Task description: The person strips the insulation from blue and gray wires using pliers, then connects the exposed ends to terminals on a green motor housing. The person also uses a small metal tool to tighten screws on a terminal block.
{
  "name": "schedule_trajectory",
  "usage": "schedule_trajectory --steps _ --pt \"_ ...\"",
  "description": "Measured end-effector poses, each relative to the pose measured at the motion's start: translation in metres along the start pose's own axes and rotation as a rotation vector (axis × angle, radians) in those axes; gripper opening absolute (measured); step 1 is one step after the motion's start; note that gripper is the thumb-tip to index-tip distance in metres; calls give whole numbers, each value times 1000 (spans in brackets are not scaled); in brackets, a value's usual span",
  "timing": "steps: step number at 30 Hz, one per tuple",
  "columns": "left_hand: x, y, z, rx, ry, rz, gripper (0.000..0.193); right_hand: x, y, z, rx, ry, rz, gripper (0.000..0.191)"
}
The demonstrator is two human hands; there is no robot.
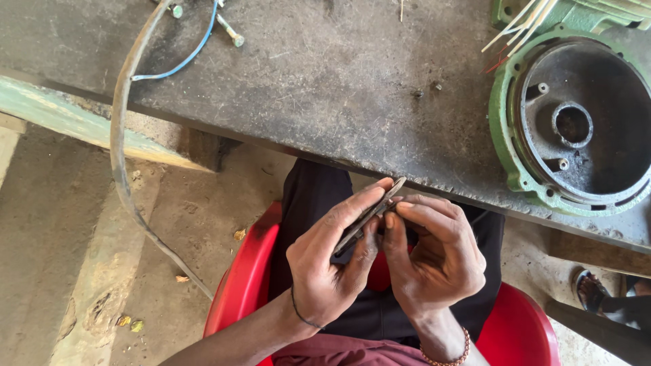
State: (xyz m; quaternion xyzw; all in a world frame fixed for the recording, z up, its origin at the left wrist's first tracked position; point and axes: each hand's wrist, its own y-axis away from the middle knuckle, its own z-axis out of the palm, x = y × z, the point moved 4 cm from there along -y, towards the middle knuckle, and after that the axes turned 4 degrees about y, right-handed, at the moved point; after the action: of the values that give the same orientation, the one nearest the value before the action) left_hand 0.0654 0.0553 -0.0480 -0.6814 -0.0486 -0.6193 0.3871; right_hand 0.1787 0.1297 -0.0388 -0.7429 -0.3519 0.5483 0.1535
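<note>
— Holding that thin, flat, dark grey metal piece [369,215] up over the lap, are both hands on it?

— Yes; the left hand [329,271] is closed around its lower part, thumb along one face, so the piece stands tilted and edge-on to the eyes; the right hand [434,257] pinches its upper end between thumb and fingertips, likely to steady it for a close look

— And the bench?

— The dark, gritty surface [325,81] sits just beyond the hands; a round green cast-metal motor housing [573,122] lies open side up at its right end, within easy reach; a blue wire [193,51] and a grey cable [122,135] trail off the left; the person sits on a red plastic chair [241,285]
</note>
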Motion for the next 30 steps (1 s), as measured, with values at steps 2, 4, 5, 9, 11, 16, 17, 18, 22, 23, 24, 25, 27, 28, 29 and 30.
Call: schedule_trajectory --steps 2,4,5,9,11,16,17,18,22,23,24,25,27,28,29,30 --pt "1 -1 0 -3 -41 50 32 2 2 0 16 -29 51 22" --pt "3 -1 0 -3 -81 93 32 4 5 -1 32 -32 86 21" --pt "3 -1 0 -4 -97 113 32 4 7 -1 44 -19 93 21" --pt "4 -1 0 -1 -125 151 32 7 11 2 66 -12 100 17" --pt "5 -1 1 -15 -138 169 34 9 10 2 70 27 101 14" --pt "6 -1 2 -42 -176 192 36 5 3 0 -10 25 104 19" --pt "5 -1 2 -36 -174 188 36 3 2 -1 -48 -22 108 17" --pt "5 -1 2 -31 -172 184 36 0 0 -3 -87 -67 113 16" --pt "5 -3 0 -15 -176 178 35 -9 -11 -5 -200 193 49 25" --pt "5 -3 0 -12 -167 169 35 -10 -14 -6 -193 228 56 26" --pt "5 -4 0 -10 -157 159 34 -11 -16 -6 -187 264 65 28" --pt "6 -4 0 -16 -155 161 35 -14 -18 -7 -160 281 15 28" --pt "7 -5 1 -21 -155 165 36 -21 -22 -8 -114 308 -87 27" --pt "8 -5 0 -11 -168 152 36 -22 -22 -6 -181 301 -79 27" --pt "8 -6 0 -5 -177 143 35 -23 -23 -4 -242 296 -72 27" --pt "8 -6 0 2 -188 143 35 -23 -23 -2 -297 288 -73 27"
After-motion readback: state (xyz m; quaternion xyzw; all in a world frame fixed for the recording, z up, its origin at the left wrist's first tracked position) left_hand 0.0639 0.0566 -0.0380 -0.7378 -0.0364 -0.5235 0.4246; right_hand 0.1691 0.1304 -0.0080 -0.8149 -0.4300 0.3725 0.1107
